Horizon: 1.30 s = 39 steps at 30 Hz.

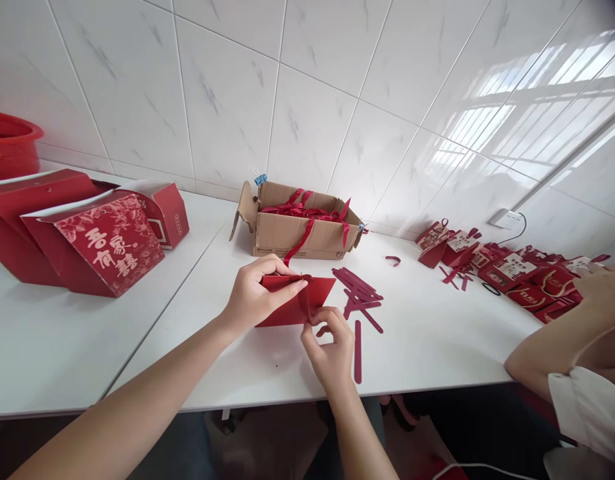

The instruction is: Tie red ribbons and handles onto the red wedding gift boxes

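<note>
A plain red folded paper box point(282, 308) stands on the white table in front of me. My left hand point(260, 293) grips its top edge, thumb on the near face and fingers behind. Down that face runs a narrow dark red ribbon point(307, 303), bunched at the top by my left thumb. At the lower edge, my right hand point(332, 343) pinches the ribbon's low end between thumb and forefinger; the fingertips partly hide it. Just behind my left hand, a red ribbon point(300, 241) hangs over the front of a cardboard carton point(307, 243).
Several dark red flat strips point(357, 293) lie right of the box, one strip point(358, 352) nearer the edge. Printed red boxes point(110, 243) and a red basin point(12, 147) stand left. At right are finished-looking red gift boxes point(507, 270) and another person's arm point(562, 327).
</note>
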Each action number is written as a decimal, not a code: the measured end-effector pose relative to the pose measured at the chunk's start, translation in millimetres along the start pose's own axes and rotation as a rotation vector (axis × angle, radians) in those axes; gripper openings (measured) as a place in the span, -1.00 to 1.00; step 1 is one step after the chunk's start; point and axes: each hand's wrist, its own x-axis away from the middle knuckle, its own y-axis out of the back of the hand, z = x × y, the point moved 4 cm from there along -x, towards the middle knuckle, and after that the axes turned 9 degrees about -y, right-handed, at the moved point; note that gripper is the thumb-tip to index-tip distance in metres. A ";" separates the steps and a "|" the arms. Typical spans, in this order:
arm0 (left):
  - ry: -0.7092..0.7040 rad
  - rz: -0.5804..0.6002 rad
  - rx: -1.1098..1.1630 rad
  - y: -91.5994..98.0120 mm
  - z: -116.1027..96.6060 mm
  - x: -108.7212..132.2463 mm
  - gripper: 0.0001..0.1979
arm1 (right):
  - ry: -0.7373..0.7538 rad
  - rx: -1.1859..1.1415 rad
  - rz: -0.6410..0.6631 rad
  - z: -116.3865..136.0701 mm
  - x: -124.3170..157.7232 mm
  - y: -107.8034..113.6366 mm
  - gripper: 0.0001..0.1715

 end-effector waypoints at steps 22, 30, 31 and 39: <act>-0.089 0.069 0.023 -1.7 -3.7 -0.4 -0.95 | 0.204 -0.118 -0.009 56.3 -85.2 62.6 -0.92; -0.231 0.053 0.014 -5.4 -8.3 4.6 -0.93 | 0.192 -0.305 0.138 63.6 -114.6 36.9 -0.75; -0.246 0.050 0.011 -6.1 -9.4 5.1 -0.92 | 0.172 -0.325 0.159 59.4 -116.8 34.8 -0.75; -0.365 0.038 0.021 -11.3 -14.1 11.6 -0.90 | 0.131 -0.438 0.423 21.2 -111.5 16.0 -0.79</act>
